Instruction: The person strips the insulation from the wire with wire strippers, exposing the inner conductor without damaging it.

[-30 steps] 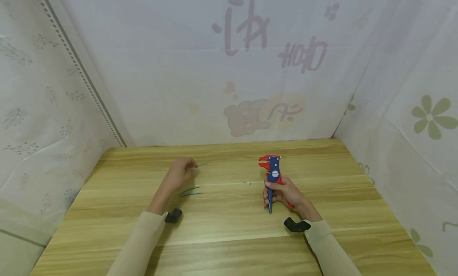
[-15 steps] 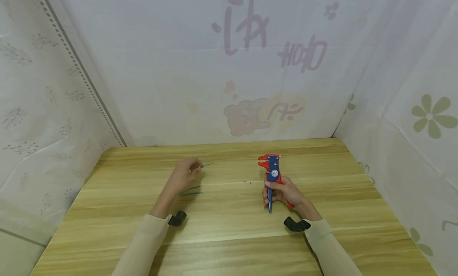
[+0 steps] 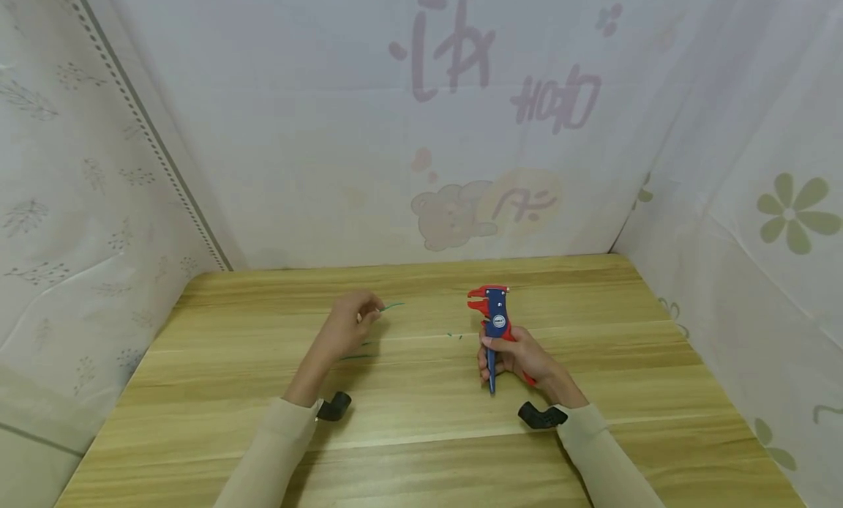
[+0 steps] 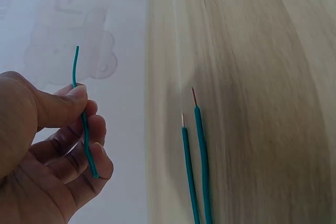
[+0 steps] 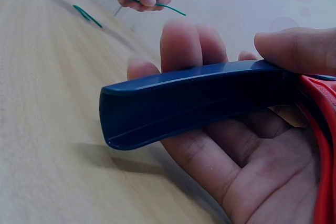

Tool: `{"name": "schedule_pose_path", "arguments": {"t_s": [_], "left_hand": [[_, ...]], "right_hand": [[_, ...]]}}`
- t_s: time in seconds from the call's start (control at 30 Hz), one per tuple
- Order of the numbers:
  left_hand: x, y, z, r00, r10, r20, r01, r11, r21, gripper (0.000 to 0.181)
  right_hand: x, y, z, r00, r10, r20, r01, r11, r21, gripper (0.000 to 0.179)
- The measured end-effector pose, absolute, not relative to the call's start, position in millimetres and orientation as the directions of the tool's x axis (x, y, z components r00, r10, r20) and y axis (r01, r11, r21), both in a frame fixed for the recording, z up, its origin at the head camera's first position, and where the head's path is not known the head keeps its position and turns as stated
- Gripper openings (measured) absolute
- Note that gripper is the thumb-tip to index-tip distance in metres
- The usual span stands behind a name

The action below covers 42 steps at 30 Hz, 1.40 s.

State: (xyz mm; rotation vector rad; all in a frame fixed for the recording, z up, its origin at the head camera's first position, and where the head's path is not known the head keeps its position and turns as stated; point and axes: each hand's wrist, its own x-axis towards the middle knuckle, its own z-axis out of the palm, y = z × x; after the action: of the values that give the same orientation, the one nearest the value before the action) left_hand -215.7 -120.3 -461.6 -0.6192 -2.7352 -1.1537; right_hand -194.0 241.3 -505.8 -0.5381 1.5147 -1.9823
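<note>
My left hand (image 3: 345, 325) pinches a short green wire (image 4: 85, 129) between thumb and fingers, above the table. Both ends of the wire stick out, and the lower end in the left wrist view looks cut flush. Two more green wires (image 4: 203, 166) lie side by side on the wood below that hand, each with bare copper at one tip. On the right, my right hand (image 3: 523, 358) grips a wire stripper (image 3: 497, 310) by its blue handle (image 5: 184, 90) and red handle (image 5: 325, 140). The stripper's red jaws stand apart, point left and hold nothing.
Two tiny green scraps (image 3: 455, 336) lie on the wooden table (image 3: 421, 449) between the hands. A patterned white curtain (image 3: 316, 164) hangs along the back edge and both sides. Each wrist carries a black camera mount (image 3: 542, 416).
My left hand has moved right with the green wire, now overlapping part of the two wires on the table. The right hand and stripper have shifted slightly left.
</note>
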Motion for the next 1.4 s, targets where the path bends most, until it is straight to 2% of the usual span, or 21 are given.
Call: {"name": "schedule_pose_path", "arguments": {"t_s": [0.57, 0.83, 1.1, 1.4], "left_hand": [[-211.6, -101.8, -460.0, -0.86, 0.38, 0.34, 0.505, 0.541, 0.672, 0.007], [-210.7, -92.6, -459.9, -0.841, 0.399, 0.367, 0.537, 0.529, 0.656, 0.007], [-208.8, -79.8, -457.0, -0.818, 0.408, 0.405, 0.571, 0.495, 0.655, 0.007], [-206.2, -68.8, -458.6, -0.817, 0.421, 0.395, 0.57, 0.481, 0.666, 0.007]], "right_hand": [[-191.8, 232.2, -505.5, -0.728, -0.686, -0.008, 0.208, -0.209, -0.955, 0.024], [-189.7, 227.4, -501.9, -0.722, -0.691, -0.033, 0.225, -0.19, -0.956, 0.03], [-189.5, 225.0, -501.8, -0.711, -0.703, -0.008, 0.215, -0.206, -0.954, 0.023], [-187.9, 221.3, -503.9, -0.691, -0.723, 0.006, 0.219, -0.217, -0.951, 0.024]]}}
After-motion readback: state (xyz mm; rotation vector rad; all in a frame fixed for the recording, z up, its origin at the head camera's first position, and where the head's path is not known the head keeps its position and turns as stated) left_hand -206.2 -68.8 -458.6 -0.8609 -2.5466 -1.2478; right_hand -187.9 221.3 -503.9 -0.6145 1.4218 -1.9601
